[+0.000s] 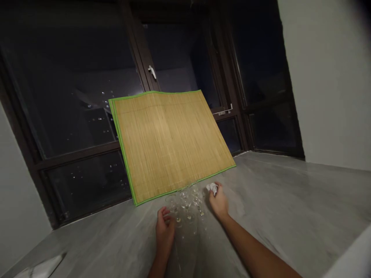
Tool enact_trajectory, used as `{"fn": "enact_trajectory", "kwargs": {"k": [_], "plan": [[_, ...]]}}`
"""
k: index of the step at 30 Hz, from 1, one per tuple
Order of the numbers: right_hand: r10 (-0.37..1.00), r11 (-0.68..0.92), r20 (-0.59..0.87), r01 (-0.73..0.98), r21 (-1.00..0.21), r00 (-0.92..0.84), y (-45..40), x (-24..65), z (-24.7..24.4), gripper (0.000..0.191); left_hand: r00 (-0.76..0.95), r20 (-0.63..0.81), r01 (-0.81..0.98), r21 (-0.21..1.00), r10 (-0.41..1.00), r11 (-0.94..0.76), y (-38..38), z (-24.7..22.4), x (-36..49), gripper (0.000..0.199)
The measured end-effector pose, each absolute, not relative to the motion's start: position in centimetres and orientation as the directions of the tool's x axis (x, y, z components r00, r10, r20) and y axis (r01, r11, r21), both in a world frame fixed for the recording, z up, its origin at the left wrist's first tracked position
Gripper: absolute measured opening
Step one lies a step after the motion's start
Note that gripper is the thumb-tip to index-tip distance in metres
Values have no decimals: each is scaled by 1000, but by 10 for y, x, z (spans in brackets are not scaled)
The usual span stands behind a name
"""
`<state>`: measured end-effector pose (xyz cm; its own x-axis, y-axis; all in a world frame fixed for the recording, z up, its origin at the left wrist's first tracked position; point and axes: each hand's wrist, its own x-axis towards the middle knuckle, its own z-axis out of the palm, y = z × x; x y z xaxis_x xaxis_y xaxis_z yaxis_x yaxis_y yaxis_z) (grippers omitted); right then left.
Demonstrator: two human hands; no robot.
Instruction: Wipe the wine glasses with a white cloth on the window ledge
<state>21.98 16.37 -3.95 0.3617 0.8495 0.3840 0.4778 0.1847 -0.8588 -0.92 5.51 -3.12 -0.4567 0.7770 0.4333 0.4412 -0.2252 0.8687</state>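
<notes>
Several clear stemmed glasses stand close together on the grey marbled surface. My left hand is beside the leftmost glass, its fingers loosely curved and apart. Whether a fingertip touches that glass I cannot tell. To the right of the group, my right hand is closed on a crumpled white tissue, pinched between thumb and fingers. The glasses' outlines are faint and overlap, so their edges are hard to separate.
Behind the glasses a bamboo mat with green edging leans against the dark window frame. A white window handle shows above it. At the lower left lies a white object, cut off by the picture edge. A pale wall stands right.
</notes>
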Motion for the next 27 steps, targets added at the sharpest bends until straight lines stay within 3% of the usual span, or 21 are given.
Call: {"fn": "enact_trajectory", "kwargs": {"k": [5, 10, 16, 21, 27], "plan": [[862, 139, 335, 458, -878, 381, 166, 221, -41, 47, -511, 400, 483, 866, 761, -131, 55, -34, -15, 43], [880, 100, 306, 488, -867, 364, 167, 221, -40, 47, -425, 424, 472, 858, 799, -204, 58, -34, -18, 28], [890, 98, 304, 509, -855, 340, 166, 220, -39, 47, -214, 482, 649, 720, 850, -244, 60, -42, -13, 27], [896, 98, 300, 516, -851, 326, 164, 220, -36, 47, -50, 414, 853, 492, 909, -177, 53, -44, -6, 42], [898, 90, 296, 524, -847, 324, 161, 220, -34, 46, -163, 375, 941, 336, 913, 30, 52, -36, -29, 40]]}}
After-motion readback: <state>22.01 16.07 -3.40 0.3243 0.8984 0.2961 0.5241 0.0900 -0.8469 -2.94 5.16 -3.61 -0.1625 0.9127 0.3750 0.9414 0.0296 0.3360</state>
